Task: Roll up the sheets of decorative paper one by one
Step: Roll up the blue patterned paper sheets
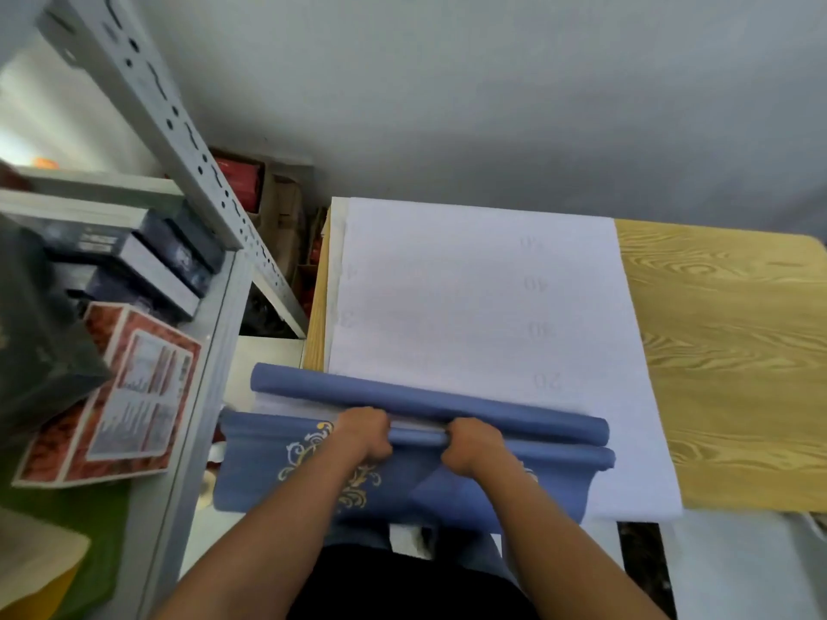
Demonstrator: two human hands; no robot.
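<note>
On the wood-grain table (725, 351), both hands (364, 434) (472, 445) grip a narrow blue paper roll (418, 437).

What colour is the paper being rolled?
Blue paper with gold and white scrollwork, in the head view.

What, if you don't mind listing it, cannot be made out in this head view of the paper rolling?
- Fingertips of the left hand and right hand: curled under, hidden by the knuckles.
- Near end of the blue decorative paper sheet with gold scrollwork: covered by the forearms and hanging past the wooden table.
- Faint numbers on the white backing sheets: too pale to read reliably.
- Printed red box on the grey metal shelf: text blurred.
</note>
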